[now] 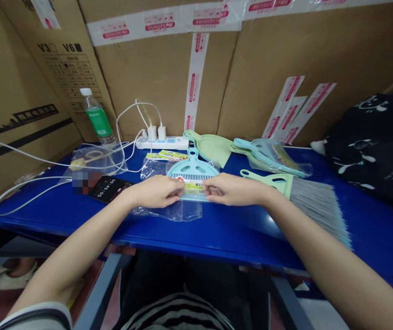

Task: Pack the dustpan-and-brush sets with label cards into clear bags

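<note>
A light-blue dustpan with a small brush [193, 168] lies in front of me, its handle pointing away. Across its near part is a yellow-green label card [193, 185] with print on it. My left hand [160, 190] is closed at the left end of the card, fingers curled and thumb beneath. My right hand [234, 189] pinches the right end in the same way. The hands hide both near corners of the dustpan. Clear plastic wrap [179, 211] is spread under and beside my left hand.
Green dustpan [213, 147] and wrapped blue set [273, 156] lie behind; a green-handled brush [316, 201] lies right. Loose label cards [165, 155], a power strip [163, 143] with white cables, a phone [110, 189] and a bottle [98, 119] stand left. Cardboard boxes [162, 78] wall the back.
</note>
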`<state>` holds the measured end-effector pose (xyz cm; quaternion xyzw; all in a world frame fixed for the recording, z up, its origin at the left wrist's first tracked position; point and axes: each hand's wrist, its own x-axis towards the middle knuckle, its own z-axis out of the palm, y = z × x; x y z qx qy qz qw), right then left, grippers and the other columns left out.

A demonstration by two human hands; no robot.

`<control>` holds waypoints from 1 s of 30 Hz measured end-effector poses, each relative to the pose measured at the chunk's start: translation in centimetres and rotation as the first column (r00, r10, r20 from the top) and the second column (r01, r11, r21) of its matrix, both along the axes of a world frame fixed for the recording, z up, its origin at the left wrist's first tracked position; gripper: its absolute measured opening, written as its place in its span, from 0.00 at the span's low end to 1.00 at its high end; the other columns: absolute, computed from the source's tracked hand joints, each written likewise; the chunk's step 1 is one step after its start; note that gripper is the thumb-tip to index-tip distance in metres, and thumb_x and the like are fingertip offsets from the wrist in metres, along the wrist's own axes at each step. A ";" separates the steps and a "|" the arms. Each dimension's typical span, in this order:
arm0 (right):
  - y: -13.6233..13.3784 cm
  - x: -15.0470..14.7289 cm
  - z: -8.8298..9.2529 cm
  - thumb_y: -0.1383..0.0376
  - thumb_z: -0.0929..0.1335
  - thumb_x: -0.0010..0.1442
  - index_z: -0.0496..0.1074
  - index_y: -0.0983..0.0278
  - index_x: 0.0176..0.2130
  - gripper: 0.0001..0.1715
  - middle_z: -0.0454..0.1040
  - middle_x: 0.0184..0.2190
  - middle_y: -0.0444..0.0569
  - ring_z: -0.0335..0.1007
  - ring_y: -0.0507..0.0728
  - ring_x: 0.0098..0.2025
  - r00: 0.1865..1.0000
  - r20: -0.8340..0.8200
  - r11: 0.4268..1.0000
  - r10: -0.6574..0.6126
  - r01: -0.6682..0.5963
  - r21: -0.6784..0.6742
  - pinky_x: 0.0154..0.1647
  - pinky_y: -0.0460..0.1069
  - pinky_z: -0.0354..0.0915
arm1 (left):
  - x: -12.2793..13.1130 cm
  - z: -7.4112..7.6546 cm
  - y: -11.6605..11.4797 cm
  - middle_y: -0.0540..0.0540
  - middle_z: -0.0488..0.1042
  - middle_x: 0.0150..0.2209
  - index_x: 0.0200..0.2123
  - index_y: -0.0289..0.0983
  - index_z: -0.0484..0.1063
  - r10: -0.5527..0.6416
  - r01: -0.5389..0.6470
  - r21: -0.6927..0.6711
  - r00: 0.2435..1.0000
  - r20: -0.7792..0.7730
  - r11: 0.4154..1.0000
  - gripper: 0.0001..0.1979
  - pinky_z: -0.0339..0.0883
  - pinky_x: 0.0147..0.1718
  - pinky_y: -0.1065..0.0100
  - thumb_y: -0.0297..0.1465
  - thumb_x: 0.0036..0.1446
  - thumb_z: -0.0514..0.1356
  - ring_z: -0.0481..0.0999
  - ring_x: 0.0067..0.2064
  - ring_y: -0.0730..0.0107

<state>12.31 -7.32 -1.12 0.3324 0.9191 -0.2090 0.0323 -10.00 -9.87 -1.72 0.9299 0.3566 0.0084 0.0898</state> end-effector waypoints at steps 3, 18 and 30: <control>-0.1 -0.1 0.1 0.70 0.64 0.56 0.65 0.63 0.30 0.04 0.69 0.22 0.44 0.61 0.51 0.23 1.000 0.004 1.000 -0.003 0.003 0.001 0.27 0.46 0.55 | 0.0 0.0 0.0 0.51 0.70 0.26 0.28 0.37 0.64 0.002 -0.002 -0.006 1.000 -0.005 1.000 0.04 0.53 0.26 0.70 0.26 0.54 0.52 0.64 0.24 0.74; 0.0 0.0 -0.2 0.70 0.64 0.56 0.65 0.64 0.29 0.04 0.69 0.22 0.43 0.61 0.51 0.24 1.000 -0.004 1.000 0.011 -0.010 0.016 0.27 0.46 0.55 | 0.1 0.2 0.0 0.51 0.70 0.26 0.29 0.37 0.64 0.017 -0.017 -0.006 1.000 -0.025 1.000 0.03 0.52 0.26 0.70 0.26 0.55 0.53 0.64 0.24 0.74; 0.2 0.0 -0.3 0.70 0.64 0.56 0.65 0.63 0.29 0.04 0.70 0.22 0.44 0.62 0.51 0.24 1.000 -0.011 1.000 0.009 -0.009 0.007 0.27 0.46 0.55 | 0.0 0.1 -0.1 0.51 0.70 0.26 0.28 0.37 0.65 0.005 -0.005 0.012 1.000 0.000 1.000 0.04 0.53 0.25 0.70 0.26 0.54 0.52 0.64 0.24 0.75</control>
